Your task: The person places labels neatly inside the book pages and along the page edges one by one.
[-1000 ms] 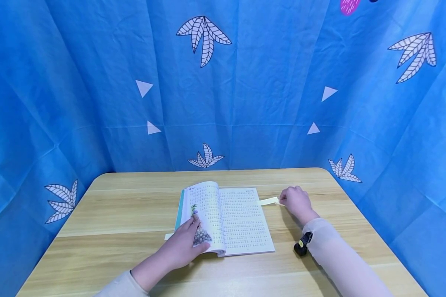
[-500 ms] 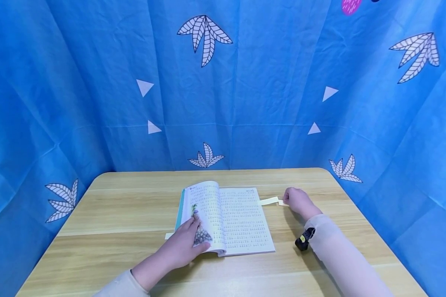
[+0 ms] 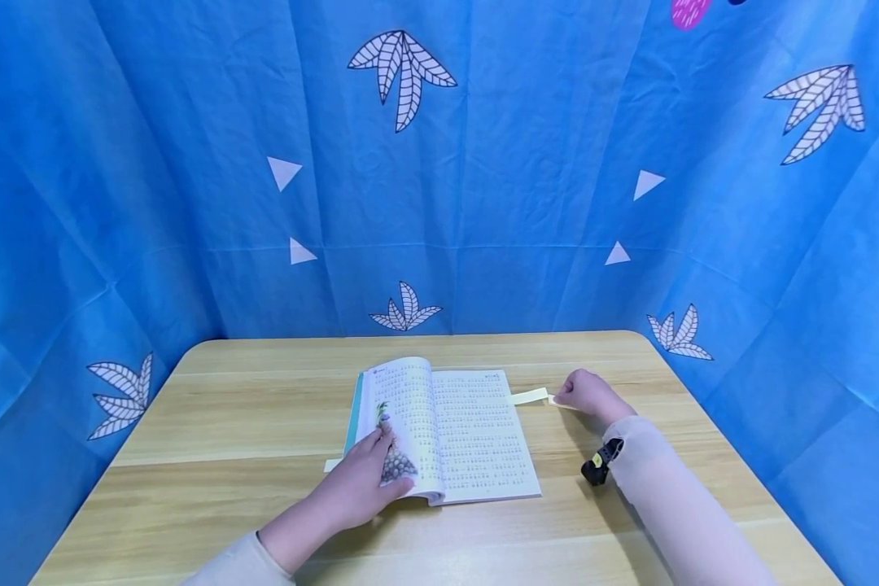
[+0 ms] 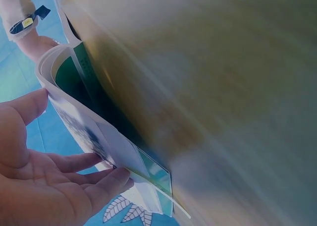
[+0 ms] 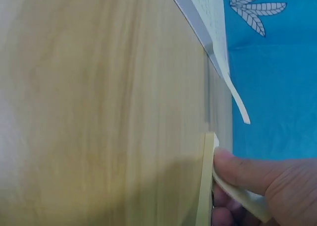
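An open book (image 3: 483, 439) with printed pages lies on the table, its left-hand pages curving upward. My left hand (image 3: 355, 484) presses those pages with fingers and thumb spread and fairly straight, over a picture of grapes (image 3: 399, 464). The left wrist view has the fingertips against the page and a thin pale strip (image 4: 163, 194) poking out below them. From the book's right edge sticks a pale yellow paper tab (image 3: 530, 396). Just right of it, my right hand (image 3: 589, 392) pinches a small pad of sticky notes (image 5: 204, 186), whose top strip (image 5: 242, 198) bends away under the thumb.
The wooden table (image 3: 249, 407) has rounded far corners. A blue curtain (image 3: 527, 203) with leaf and triangle prints hangs around its back and sides. A small black device (image 3: 599, 462) is worn at my right wrist. Another white tab (image 3: 331, 465) shows at the book's left edge.
My right hand shifted slightly right, uncovering an end of the sticky-note pad, then came back a little left over it. My left hand and the book have stayed put.
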